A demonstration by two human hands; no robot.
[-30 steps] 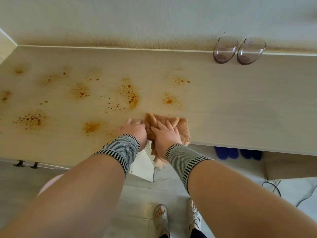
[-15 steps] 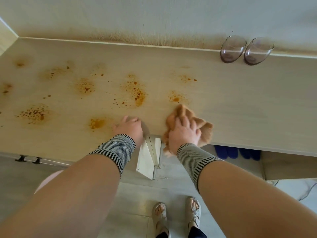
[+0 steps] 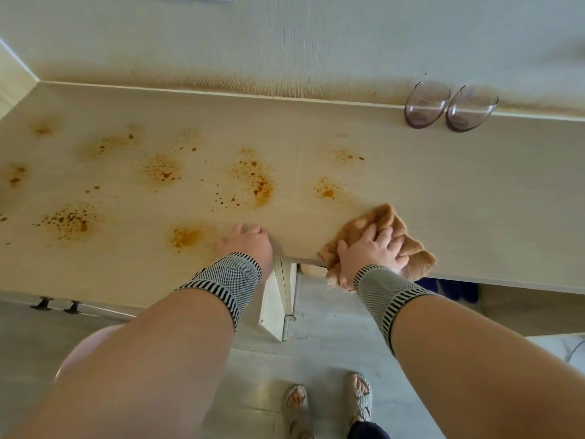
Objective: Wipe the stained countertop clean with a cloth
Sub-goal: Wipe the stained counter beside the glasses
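Cloth [image 3: 384, 228] under right hand [image 3: 370, 248]; left hand [image 3: 248, 240] flat on countertop [image 3: 474, 198]; two glasses [image 3: 449, 106] at wall.

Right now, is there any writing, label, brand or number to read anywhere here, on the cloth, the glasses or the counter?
None can be read.
The cloth: plain, no tag showing.
The two glasses: clear, no print.
The countertop: only orange stains, no lettering.
The wrist bands: striped pattern, no logo visible.
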